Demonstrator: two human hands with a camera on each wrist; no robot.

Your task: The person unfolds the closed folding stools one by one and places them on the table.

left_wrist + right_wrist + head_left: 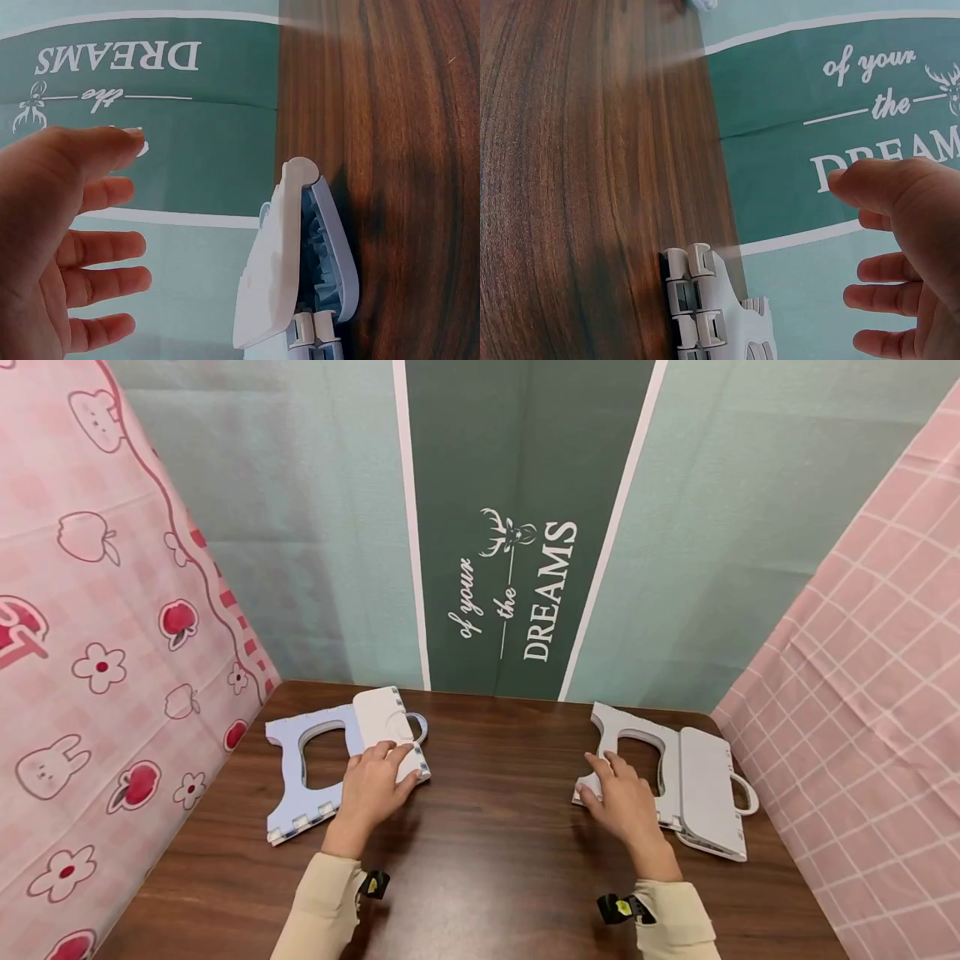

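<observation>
On the left of the table lies a folded step stool (291, 777) with lavender-blue legs and a white top (375, 714). My left hand (371, 785) is over its near side, fingers relaxed and spread. The left wrist view shows that hand (52, 232) apart from the stool's hinged end (268, 277). A second folded stool (705, 789), light grey, lies on the right with its carry handle (746, 795) to the right. Over its leg end is my right hand (626, 802), fingers extended. The right wrist view shows this hand (907, 240) holding nothing, beside the stool's hinges (697, 307).
Both stools lie on a dark brown wooden table (495, 827). Behind it hangs a green cloth (517, 443) with white lettering. Pink patterned cloths (97, 735) stand along the left side and, with a white grid (862, 710), along the right.
</observation>
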